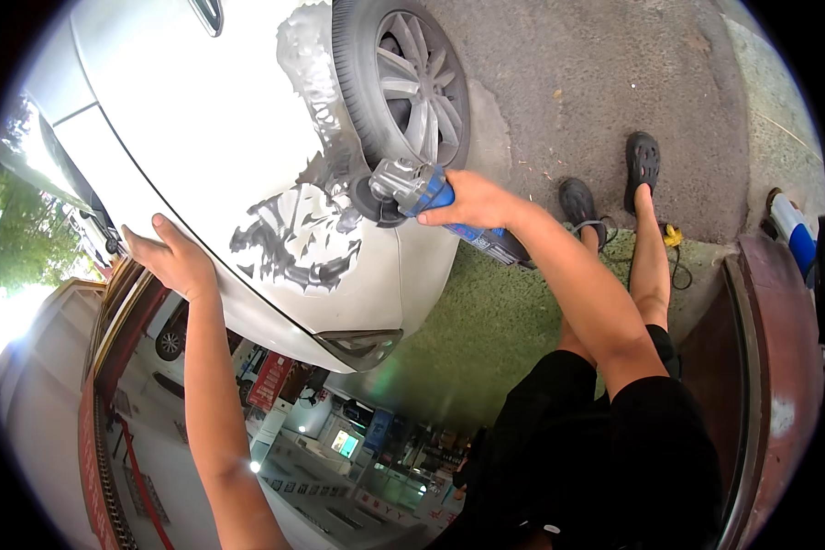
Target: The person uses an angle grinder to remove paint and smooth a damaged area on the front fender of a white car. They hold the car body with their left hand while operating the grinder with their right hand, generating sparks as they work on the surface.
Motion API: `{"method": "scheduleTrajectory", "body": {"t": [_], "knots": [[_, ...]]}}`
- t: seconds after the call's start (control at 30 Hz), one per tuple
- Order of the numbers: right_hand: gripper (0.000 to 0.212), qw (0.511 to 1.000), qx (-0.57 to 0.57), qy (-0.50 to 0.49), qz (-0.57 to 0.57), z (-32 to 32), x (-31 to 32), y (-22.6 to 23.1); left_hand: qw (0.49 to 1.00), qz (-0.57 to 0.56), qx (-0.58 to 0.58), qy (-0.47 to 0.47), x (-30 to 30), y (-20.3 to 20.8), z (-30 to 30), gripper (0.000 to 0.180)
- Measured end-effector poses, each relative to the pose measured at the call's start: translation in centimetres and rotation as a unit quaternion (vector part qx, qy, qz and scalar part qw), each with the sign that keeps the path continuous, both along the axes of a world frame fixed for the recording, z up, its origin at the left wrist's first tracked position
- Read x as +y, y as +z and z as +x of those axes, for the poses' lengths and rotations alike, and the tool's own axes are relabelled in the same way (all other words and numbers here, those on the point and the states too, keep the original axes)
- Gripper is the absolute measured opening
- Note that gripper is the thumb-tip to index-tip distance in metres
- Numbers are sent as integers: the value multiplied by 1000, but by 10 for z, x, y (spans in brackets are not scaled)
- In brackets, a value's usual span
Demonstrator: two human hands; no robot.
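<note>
Blue grinder (pixel 434 190) in R hand (pixel 473 199).

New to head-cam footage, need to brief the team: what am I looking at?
No machine arm here: one person, two bare hands. The only picture comes from a camera worn on the head, looking down; its wide lens bends straight edges.

The right hand grips a blue and silver grinder, its dark disc at a white car, near the wheel. Whether the disc touches is hard to tell. Uneven gray patches mark the white bodywork there.

The left hand is open at the car's far side, holding no tool; its contact is unclear too. The person's dark shoes stand at the right.
</note>
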State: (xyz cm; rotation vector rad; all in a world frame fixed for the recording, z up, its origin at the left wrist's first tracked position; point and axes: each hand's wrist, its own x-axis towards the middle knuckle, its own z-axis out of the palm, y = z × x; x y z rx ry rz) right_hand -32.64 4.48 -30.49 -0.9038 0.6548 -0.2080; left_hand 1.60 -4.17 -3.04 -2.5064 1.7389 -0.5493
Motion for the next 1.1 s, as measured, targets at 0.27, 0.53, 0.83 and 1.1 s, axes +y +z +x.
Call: {"method": "scheduleTrajectory", "body": {"t": [0.27,0.53,0.83,1.1], "knots": [[74,999,-34,-25,16,-1,0,-3,1000,-1,5,-1,-1,0,2,93],[72,998,-43,36,22,-1,-15,5,1000,-2,5,4,1,1,-1,93],[74,996,-12,85,-4,3,-29,5,1000,2,-3,-3,0,1,0,91],[74,996,-14,89,-11,-3,-36,12,1000,3,-5,-4,1,1,0,91]]}}
